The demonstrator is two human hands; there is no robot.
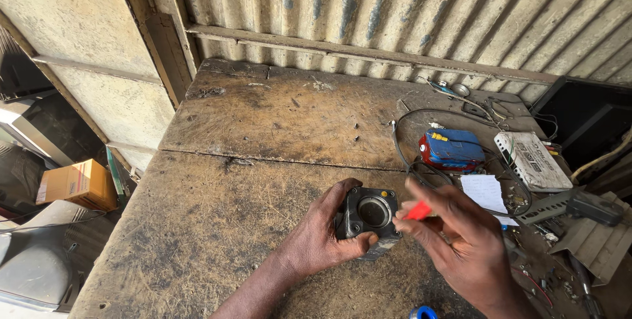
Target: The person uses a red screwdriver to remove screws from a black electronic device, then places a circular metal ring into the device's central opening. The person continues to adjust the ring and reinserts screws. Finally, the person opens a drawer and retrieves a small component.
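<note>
A worn wooden bench (263,181) is set against a corrugated wall (408,9). At its near middle a black housing (368,212) is gripped by the left hand (319,237), with a red tool (419,211) pinched in the right hand (461,246). Bare wood is left behind and left of the housing; clutter is crowded to its right.

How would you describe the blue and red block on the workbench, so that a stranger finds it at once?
Start at the worn wooden workbench and go to its cluttered right side. There, above the right hand, lies the blue and red block, ringed by black cable. It is the only brightly coloured thing there; the flat box beside it is whitish.
</note>
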